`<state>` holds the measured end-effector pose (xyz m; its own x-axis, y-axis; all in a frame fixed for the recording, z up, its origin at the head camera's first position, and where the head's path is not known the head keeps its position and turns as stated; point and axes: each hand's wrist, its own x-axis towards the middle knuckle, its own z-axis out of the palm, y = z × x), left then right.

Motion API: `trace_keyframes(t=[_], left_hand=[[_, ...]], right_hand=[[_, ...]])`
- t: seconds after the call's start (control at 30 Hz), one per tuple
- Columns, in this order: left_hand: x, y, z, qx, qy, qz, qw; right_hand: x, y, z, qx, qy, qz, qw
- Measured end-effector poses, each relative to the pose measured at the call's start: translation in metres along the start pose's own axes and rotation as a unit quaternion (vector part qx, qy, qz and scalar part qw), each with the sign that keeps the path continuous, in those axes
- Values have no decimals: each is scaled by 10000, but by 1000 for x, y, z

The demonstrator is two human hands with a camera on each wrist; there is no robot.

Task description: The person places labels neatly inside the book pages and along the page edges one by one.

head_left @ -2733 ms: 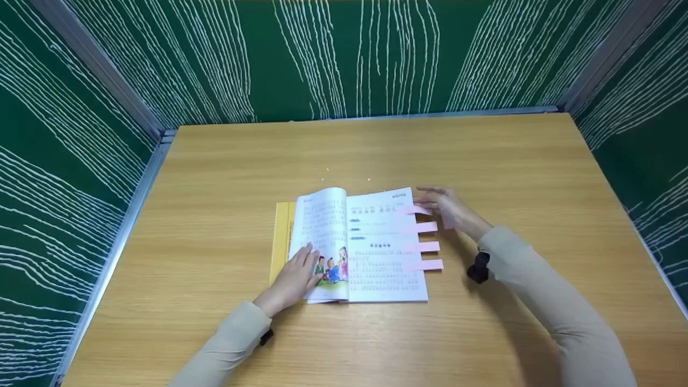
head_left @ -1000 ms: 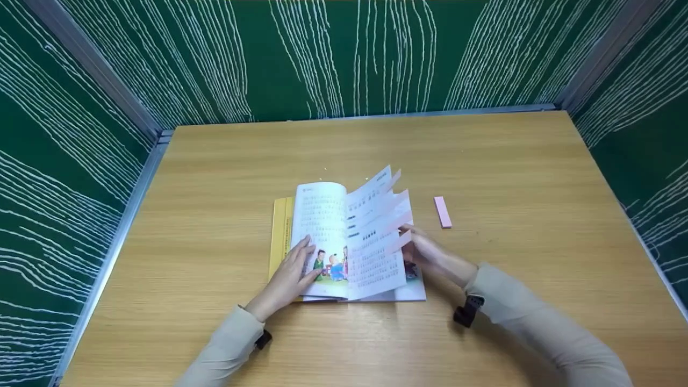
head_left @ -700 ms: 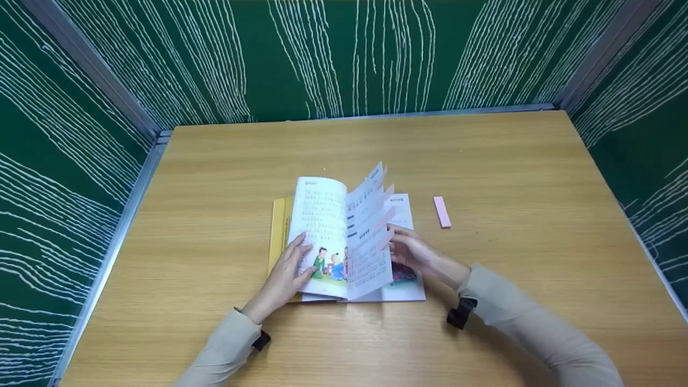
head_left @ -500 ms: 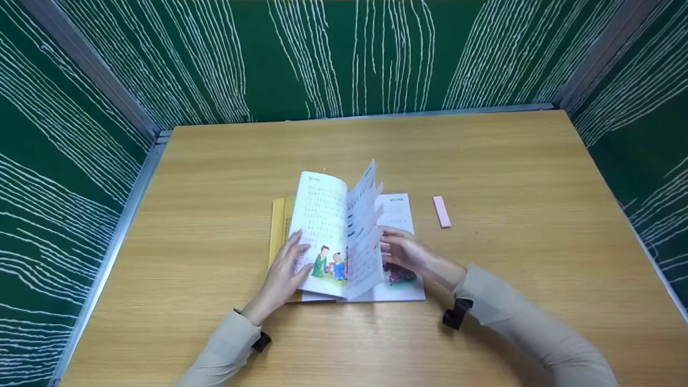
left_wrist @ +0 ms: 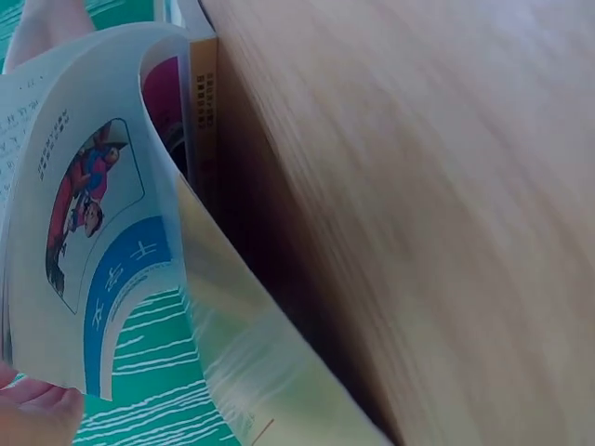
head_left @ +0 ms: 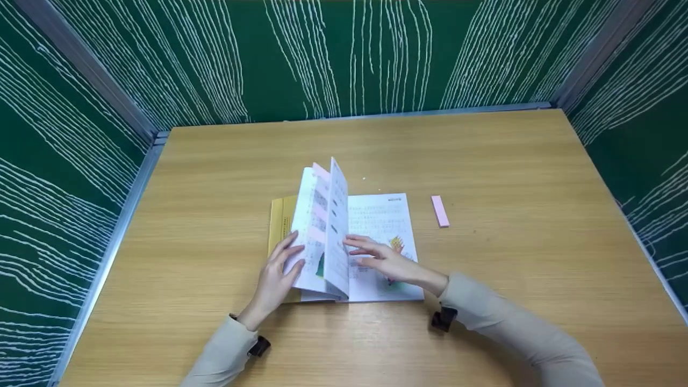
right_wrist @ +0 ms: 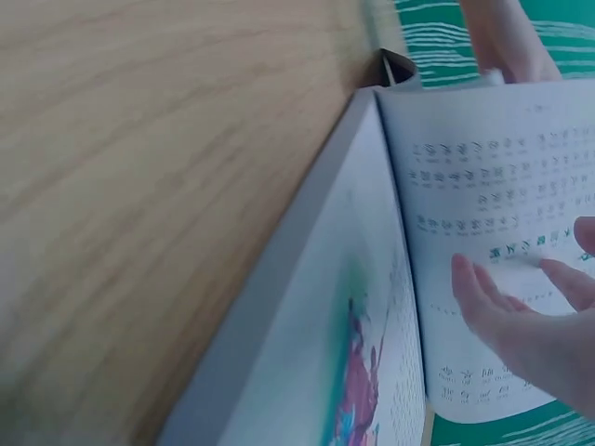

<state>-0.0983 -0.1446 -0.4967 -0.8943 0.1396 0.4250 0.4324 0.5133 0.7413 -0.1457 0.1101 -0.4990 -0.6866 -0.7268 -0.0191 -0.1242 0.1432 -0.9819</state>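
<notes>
An open book (head_left: 379, 215) with a yellow cover (head_left: 280, 217) lies mid-table, its left pages lifted off the cover. My left hand (head_left: 277, 277) holds this lifted stack at its outer edge; in the left wrist view, fingertips (left_wrist: 42, 400) show at the page edge. One leaf (head_left: 337, 231) stands nearly upright at the spine, with several pink sticky tabs (head_left: 318, 212) along its far edge. My right hand (head_left: 389, 263), fingers extended, is against the right face of that leaf, above the illustrated right page. In the right wrist view, its fingers (right_wrist: 479, 302) are spread before the printed page.
A pink pad of sticky notes (head_left: 440, 211) lies on the wooden table (head_left: 500, 215), right of the book. Tiny white scraps (head_left: 364, 178) are scattered beyond the book. Green walls (head_left: 295, 59) with white lines enclose the back and sides.
My right hand let go of the pink pad earlier, then swung the tabbed leaf leftward past upright. My left hand has raised the left pages further. The illustrated right page is now uncovered.
</notes>
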Motion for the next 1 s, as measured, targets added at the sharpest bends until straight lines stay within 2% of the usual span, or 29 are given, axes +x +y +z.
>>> trace_keyframes(t=[0.1,0.17,0.2,0.23,0.33,0.4,0.5,0.53,0.57,0.67,0.77,0.8,0.87,1.0], left_hand=[[-1,2,-2,-404,300,-121,9987],[-2,4,-3,-926,451,-393,9939],[-2,6,-4,-1232,514,-609,9892],[-2,7,-4,-1521,586,-849,9830],[0,9,-6,-2269,813,-1708,9554],[1,10,-7,-2466,943,-2220,9386],[1,10,-8,-2572,1030,-2812,9188],[1,11,-8,-2590,1034,-2952,9138],[-2,3,-8,-2857,983,-2915,9076],[-4,5,-9,-3194,916,-3261,8850],[-7,9,-12,-3500,818,-3423,8681],[-5,19,-14,-3410,823,-3581,8653],[-8,20,-16,-3561,789,-3510,8624],[-14,15,-18,-3703,676,-3217,8688]], right_hand=[[0,2,4,-748,-23,-263,9968],[-1,3,6,-1235,18,-377,9916],[-1,4,6,-1491,46,-453,9878],[-2,4,7,-1720,68,-507,9838],[-1,6,10,-2426,173,-665,9677],[0,7,11,-2778,226,-757,9574],[0,5,13,-3117,261,-746,9469],[0,4,13,-3163,250,-689,9458],[0,4,14,-3273,242,-669,9422],[0,2,15,-3567,206,-572,9322],[0,3,17,-3847,164,-534,9213],[0,3,17,-3899,147,-526,9192],[1,3,18,-3979,116,-509,9160],[2,3,20,-3919,45,-517,9185]])
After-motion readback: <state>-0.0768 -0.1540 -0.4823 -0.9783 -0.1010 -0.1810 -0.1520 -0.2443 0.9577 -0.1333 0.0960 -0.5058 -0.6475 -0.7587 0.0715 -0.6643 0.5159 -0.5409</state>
